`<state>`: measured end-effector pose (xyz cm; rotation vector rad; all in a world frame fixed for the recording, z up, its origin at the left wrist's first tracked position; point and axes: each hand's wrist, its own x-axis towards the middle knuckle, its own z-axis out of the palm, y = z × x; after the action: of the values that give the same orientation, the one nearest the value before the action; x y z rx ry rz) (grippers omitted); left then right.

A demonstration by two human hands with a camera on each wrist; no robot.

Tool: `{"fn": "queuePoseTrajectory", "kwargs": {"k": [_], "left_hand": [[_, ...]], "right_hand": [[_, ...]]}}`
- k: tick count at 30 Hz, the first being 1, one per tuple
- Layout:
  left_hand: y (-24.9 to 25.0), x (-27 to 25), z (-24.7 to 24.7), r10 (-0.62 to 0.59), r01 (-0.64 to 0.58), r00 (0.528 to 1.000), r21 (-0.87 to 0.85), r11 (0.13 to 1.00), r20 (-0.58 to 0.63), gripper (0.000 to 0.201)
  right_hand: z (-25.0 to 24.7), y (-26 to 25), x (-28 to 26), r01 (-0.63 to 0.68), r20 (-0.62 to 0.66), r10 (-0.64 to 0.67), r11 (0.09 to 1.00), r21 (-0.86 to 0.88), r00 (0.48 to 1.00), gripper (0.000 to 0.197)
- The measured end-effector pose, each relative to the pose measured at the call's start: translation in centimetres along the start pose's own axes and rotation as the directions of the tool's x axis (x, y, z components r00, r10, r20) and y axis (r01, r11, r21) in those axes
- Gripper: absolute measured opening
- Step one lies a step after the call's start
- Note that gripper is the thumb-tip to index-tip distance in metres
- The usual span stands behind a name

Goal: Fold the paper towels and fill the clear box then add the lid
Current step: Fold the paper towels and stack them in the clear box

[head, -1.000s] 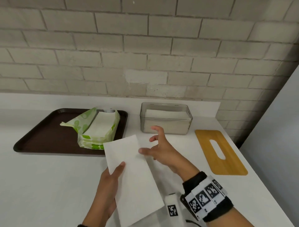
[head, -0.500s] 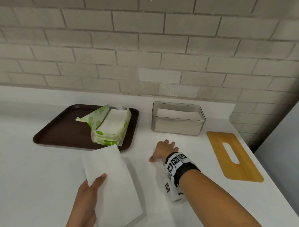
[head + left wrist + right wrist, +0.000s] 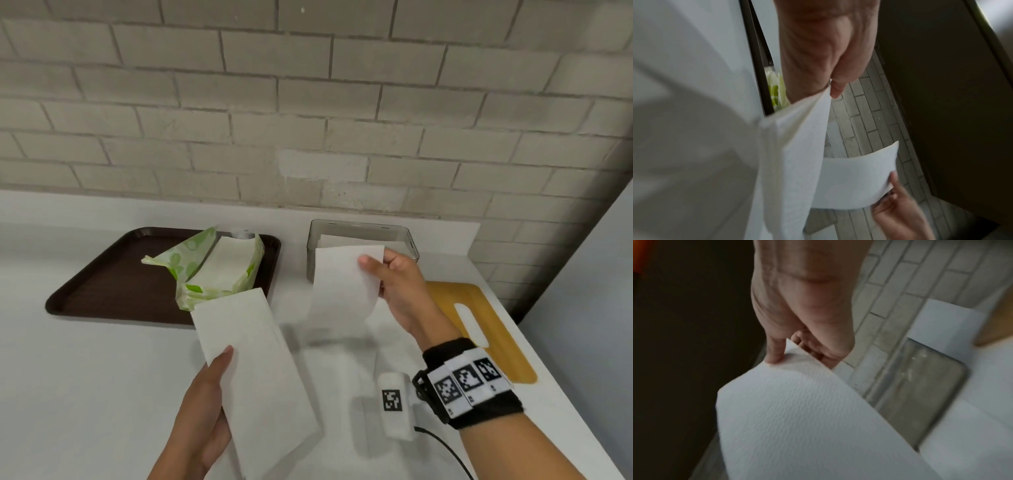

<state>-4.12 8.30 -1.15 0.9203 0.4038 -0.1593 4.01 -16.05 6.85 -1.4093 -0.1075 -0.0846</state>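
White bench [image 3: 85,394] against a pale brick wall, carrying a tray, a box and a lid.

A dark brown tray [image 3: 102,291] lies on the bench at the left rear. The clear box [image 3: 409,245] stands to the right of it, close to the wall, apart from the tray. The wooden lid [image 3: 448,298], with a long slot cut through it, lies flat just right of the box, near the bench's right edge. The bench's surface is plain white and smooth.
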Motion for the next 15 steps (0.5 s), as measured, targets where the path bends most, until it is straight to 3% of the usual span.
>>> {"fn": "queuePoseTrajectory", "kwargs": {"k": [3,7,12,15], "left_hand": [[-0.4,0.1,1.9,-0.029,0.030,0.998,-0.009,1.000,0.047,0.032],[-1.1,0.7,3.3,-0.028,0.027,0.998,0.018,0.999,0.054,0.037],[-1.7,0.7,4.6,-0.043,0.037,0.997,0.087,0.996,0.063,0.035],[-2.0,0.8,5.3,-0.054,0.046,0.996,0.107,0.993,0.071,0.042]], "right_hand": [[0.2,-2.9,-0.8,0.155,-0.055,-0.161,0.983,-0.096,0.985,0.011],[1.6,-3.8,-1.3,0.281,-0.001,-0.323,0.826,-0.489,0.947,0.023],[3.5,-1.8,-1.7,0.233,0.187,-0.142,0.703,-0.672,0.972,0.034],[4.5,0.4,-1.6,0.172,0.173,-0.055,0.591,-0.788,0.983,0.036]]}}
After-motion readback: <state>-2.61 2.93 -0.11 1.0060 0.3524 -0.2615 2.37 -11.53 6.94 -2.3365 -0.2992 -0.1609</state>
